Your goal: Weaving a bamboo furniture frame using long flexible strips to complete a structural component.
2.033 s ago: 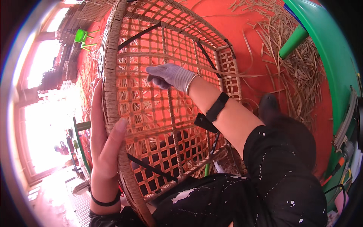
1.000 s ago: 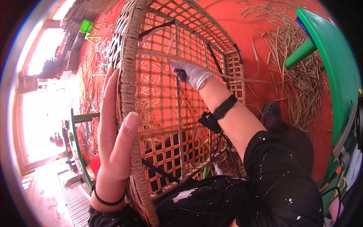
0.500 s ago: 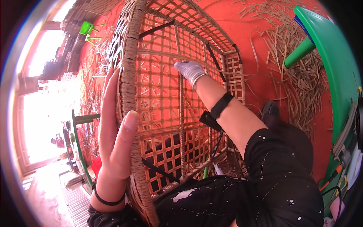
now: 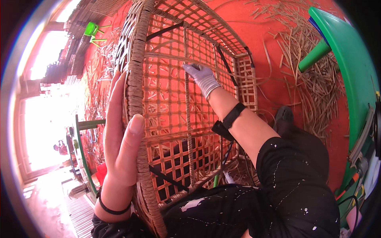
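A large woven rattan basket frame [image 4: 136,79] with an open lattice [image 4: 166,103] stands tilted in front of me. My bare left hand [image 4: 121,146] lies flat along its thick wrapped rim, fingers stretched up the outer side and thumb on the near side. Inside the frame, my right hand [image 4: 201,76] wears a pale glove. Its fingers are closed at the lattice beside a wrapped rod [image 4: 187,89], around a pale rattan strip [image 4: 168,58] that runs across there. The fingertips are partly hidden, so the exact grip is hard to see. Black bands mark the frame's corners.
A green table [image 4: 355,67] with a thick green leg stands at the right, tools along its near edge. Loose rattan strips [image 4: 317,91] are heaped on the red floor [image 4: 266,35]. A small green chair [image 4: 91,29] stands far left. My shoe [image 4: 284,115] is right of the frame.
My right hand has turned a little and its wrist has shifted slightly right and down, the fingers staying near the same spot. My left hand and the basket frame have hardly moved.
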A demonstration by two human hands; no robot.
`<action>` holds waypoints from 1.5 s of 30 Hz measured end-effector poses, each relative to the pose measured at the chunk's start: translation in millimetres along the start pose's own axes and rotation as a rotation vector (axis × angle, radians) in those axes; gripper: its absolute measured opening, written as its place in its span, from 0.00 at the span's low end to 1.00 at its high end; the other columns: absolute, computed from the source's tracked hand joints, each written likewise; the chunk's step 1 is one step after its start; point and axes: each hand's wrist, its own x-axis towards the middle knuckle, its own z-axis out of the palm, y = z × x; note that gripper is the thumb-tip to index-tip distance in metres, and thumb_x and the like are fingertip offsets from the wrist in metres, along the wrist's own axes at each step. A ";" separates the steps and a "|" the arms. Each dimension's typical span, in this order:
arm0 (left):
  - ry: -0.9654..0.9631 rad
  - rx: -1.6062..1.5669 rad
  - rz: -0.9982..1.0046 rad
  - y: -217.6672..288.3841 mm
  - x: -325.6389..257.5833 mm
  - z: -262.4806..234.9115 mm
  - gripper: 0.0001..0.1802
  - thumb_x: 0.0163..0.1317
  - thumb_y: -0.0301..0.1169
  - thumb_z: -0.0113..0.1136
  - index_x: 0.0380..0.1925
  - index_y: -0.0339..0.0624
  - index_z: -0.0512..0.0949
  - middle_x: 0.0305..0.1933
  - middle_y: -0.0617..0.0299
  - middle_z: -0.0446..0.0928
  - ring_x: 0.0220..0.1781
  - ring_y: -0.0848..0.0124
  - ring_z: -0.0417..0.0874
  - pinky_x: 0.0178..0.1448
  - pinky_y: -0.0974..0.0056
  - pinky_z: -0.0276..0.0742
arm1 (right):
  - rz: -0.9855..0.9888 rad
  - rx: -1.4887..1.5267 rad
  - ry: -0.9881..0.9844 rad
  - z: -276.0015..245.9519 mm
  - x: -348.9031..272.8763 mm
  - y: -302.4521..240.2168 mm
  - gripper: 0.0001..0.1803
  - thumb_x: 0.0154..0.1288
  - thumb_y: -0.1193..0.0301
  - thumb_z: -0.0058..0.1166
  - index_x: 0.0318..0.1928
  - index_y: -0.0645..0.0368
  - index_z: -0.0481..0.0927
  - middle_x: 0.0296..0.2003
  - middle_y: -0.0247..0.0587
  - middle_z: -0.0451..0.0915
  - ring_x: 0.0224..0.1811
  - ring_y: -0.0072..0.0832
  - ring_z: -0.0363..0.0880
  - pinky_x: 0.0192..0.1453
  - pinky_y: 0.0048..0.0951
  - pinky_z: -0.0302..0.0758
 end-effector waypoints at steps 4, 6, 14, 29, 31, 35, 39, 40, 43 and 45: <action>-0.002 -0.031 -0.193 12.6 0.4 -4.8 0.35 0.63 0.38 0.46 0.64 0.24 0.50 0.69 0.44 0.52 0.71 0.59 0.51 0.72 0.57 0.42 | 0.092 0.106 -0.136 -15.6 -9.2 -8.3 0.13 0.56 0.62 0.63 0.33 0.58 0.79 0.20 0.26 0.74 0.20 0.14 0.68 0.23 0.19 0.64; 0.020 -0.014 -0.112 15.0 1.0 -1.2 0.36 0.63 0.38 0.46 0.64 0.24 0.50 0.68 0.44 0.52 0.71 0.59 0.52 0.72 0.57 0.43 | 0.345 0.134 -0.320 -25.7 -12.8 -15.5 0.13 0.57 0.63 0.62 0.34 0.59 0.79 0.21 0.26 0.73 0.20 0.13 0.66 0.21 0.16 0.61; 0.075 -0.070 -0.062 1.2 -3.3 -2.8 0.36 0.63 0.38 0.44 0.64 0.23 0.50 0.69 0.43 0.52 0.71 0.58 0.52 0.72 0.57 0.44 | 0.330 0.099 -0.431 -42.5 -13.3 -19.8 0.12 0.57 0.63 0.61 0.36 0.57 0.79 0.23 0.27 0.76 0.22 0.14 0.71 0.23 0.16 0.66; 0.070 0.001 -0.112 17.5 4.2 5.8 0.37 0.62 0.40 0.46 0.64 0.24 0.50 0.69 0.42 0.50 0.72 0.57 0.50 0.72 0.56 0.42 | 0.131 -1.031 -0.333 -106.1 57.4 46.8 0.14 0.55 0.57 0.59 0.31 0.55 0.81 0.16 0.33 0.73 0.21 0.19 0.73 0.23 0.23 0.69; 0.044 0.032 -0.105 15.0 3.2 2.7 0.37 0.62 0.40 0.46 0.64 0.24 0.50 0.69 0.42 0.50 0.72 0.57 0.50 0.72 0.56 0.41 | 0.367 -0.903 -0.104 -105.3 50.3 42.2 0.16 0.55 0.55 0.57 0.30 0.56 0.82 0.16 0.37 0.75 0.23 0.23 0.76 0.26 0.27 0.72; 0.025 -0.014 -0.181 26.1 3.1 -1.9 0.37 0.63 0.40 0.46 0.64 0.24 0.50 0.69 0.42 0.50 0.72 0.57 0.50 0.72 0.56 0.42 | 0.283 -1.334 0.124 -113.4 14.5 30.9 0.22 0.55 0.56 0.54 0.44 0.58 0.81 0.45 0.49 0.79 0.49 0.42 0.78 0.52 0.39 0.74; 0.046 0.054 -0.190 11.5 -1.2 -6.3 0.37 0.62 0.40 0.47 0.63 0.23 0.51 0.69 0.42 0.51 0.71 0.58 0.51 0.72 0.56 0.42 | 0.436 -1.271 0.494 -216.3 -6.8 47.3 0.17 0.56 0.60 0.55 0.38 0.61 0.82 0.40 0.56 0.79 0.45 0.49 0.78 0.45 0.43 0.75; 0.008 -0.020 -0.188 8.4 -3.3 -11.2 0.37 0.62 0.40 0.47 0.63 0.23 0.50 0.68 0.42 0.52 0.71 0.58 0.51 0.72 0.56 0.43 | 0.521 -1.236 0.507 -227.4 0.4 55.4 0.20 0.56 0.57 0.58 0.39 0.61 0.81 0.39 0.56 0.79 0.43 0.50 0.79 0.43 0.45 0.75; 0.034 0.034 -0.083 4.7 1.2 -4.4 0.38 0.62 0.40 0.47 0.63 0.23 0.50 0.68 0.42 0.52 0.71 0.58 0.51 0.72 0.56 0.42 | 0.487 -0.780 0.258 -223.4 21.3 89.9 0.19 0.55 0.56 0.61 0.32 0.60 0.82 0.25 0.46 0.80 0.29 0.37 0.81 0.30 0.40 0.76; 0.063 0.072 -0.147 22.3 10.4 10.0 0.38 0.62 0.41 0.47 0.63 0.23 0.50 0.68 0.42 0.51 0.71 0.58 0.51 0.72 0.56 0.42 | 0.562 0.018 0.078 -203.6 25.5 94.0 0.13 0.56 0.60 0.62 0.28 0.57 0.80 0.19 0.36 0.77 0.21 0.24 0.77 0.23 0.31 0.74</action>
